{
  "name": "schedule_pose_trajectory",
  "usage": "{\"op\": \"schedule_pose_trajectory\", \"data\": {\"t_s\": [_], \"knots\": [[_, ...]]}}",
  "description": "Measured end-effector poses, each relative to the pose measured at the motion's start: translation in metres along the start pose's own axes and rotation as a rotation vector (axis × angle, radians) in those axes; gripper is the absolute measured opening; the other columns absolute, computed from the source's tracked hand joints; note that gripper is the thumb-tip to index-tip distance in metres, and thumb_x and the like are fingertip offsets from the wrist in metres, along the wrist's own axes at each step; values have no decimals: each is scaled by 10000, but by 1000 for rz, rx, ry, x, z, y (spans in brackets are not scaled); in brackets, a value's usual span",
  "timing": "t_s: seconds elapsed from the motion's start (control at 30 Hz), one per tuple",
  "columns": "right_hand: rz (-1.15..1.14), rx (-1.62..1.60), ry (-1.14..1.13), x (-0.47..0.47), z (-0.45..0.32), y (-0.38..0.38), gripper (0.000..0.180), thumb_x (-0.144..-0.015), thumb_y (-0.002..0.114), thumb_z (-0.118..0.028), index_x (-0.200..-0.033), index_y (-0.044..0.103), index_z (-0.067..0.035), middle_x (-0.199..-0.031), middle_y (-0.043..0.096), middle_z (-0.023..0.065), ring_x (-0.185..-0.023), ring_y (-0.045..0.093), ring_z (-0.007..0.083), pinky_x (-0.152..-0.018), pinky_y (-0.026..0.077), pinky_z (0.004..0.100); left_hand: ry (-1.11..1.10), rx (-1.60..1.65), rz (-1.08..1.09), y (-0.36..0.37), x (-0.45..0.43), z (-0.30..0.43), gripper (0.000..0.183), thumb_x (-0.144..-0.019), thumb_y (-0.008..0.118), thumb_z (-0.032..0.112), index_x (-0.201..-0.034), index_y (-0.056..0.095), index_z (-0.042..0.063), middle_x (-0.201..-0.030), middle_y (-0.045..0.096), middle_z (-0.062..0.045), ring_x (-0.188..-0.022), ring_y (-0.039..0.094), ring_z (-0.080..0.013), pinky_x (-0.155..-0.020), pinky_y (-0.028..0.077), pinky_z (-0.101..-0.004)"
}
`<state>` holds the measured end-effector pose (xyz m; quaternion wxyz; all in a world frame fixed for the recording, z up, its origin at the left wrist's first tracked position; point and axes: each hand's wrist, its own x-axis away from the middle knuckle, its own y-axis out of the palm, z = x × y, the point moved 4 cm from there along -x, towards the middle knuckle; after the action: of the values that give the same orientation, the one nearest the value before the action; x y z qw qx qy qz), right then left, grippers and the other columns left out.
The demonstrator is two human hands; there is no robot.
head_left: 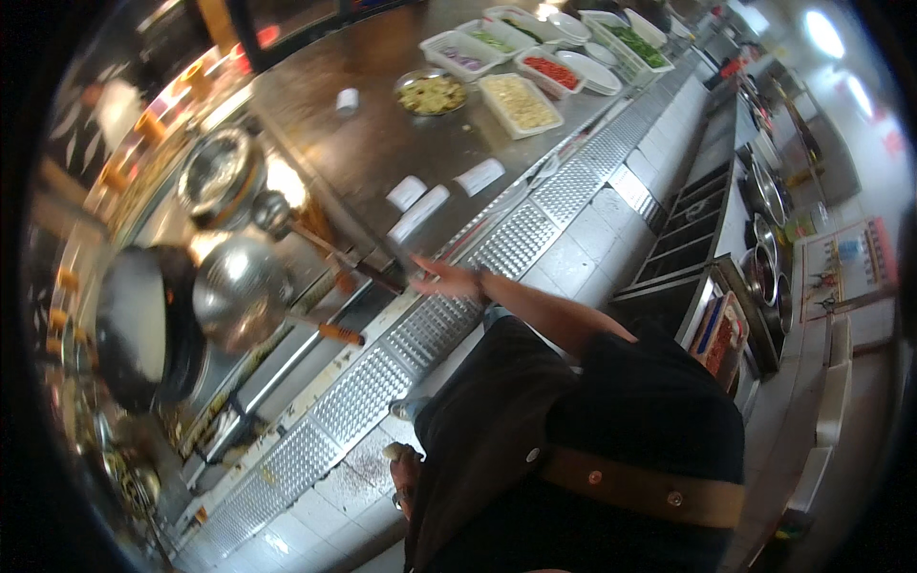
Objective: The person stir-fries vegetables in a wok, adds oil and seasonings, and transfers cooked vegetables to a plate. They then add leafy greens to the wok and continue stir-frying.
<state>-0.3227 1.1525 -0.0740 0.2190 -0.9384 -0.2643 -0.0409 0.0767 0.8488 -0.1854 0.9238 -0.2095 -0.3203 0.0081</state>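
My right hand (pixel 444 279), a dark band on its wrist, reaches over the steel counter's front edge. Its fingers are spread and somewhat blurred, close to the dark handle of a metal ladle (pixel 272 213). Low beside my dark clothing, my left hand (pixel 405 469) is closed around a small pale thing, perhaps a cloth, and mostly hidden. A large round metal strainer (pixel 240 294) with a wooden handle (pixel 340 333) lies beside a black wok (pixel 185 322). Behind the ladle stands a round metal pot (pixel 218 179). White paper slips (pixel 419 213) lie on the counter (pixel 344 157).
Tubs of chopped vegetables (pixel 519 106) and a metal dish of food (pixel 430 93) stand on the counter. A textured metal strip (pixel 430 333) edges the counter and stove. Tiled floor (pixel 308 512) lies below. Behind me are metal bowls (pixel 766 190) and a dark open rack (pixel 677 229).
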Motion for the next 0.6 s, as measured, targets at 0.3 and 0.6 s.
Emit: {"op": "schedule_pose_trajectory", "data": {"t_s": [0.3,0.6], "knots": [[254,233,1458,469,402,-299,429,-930,649,-402,-1191,598,-65,-1214,628,182,-1114,592,331,-896,481,433,-54,173,-201,161,-180,275,176,-913,679,218,-979,678,55,-857,646,-35,-787,622,-156,-660,502,-328],[531,560,776,252,504,-720,288,-888,592,-209,-1102,696,-48,-938,728,171,-846,692,315,-758,556,385,183,285,-720,399,-312,757,398,-964,608,132,-1344,530,43,-993,674,-95,-755,674,-175,-615,563,-324]]}}
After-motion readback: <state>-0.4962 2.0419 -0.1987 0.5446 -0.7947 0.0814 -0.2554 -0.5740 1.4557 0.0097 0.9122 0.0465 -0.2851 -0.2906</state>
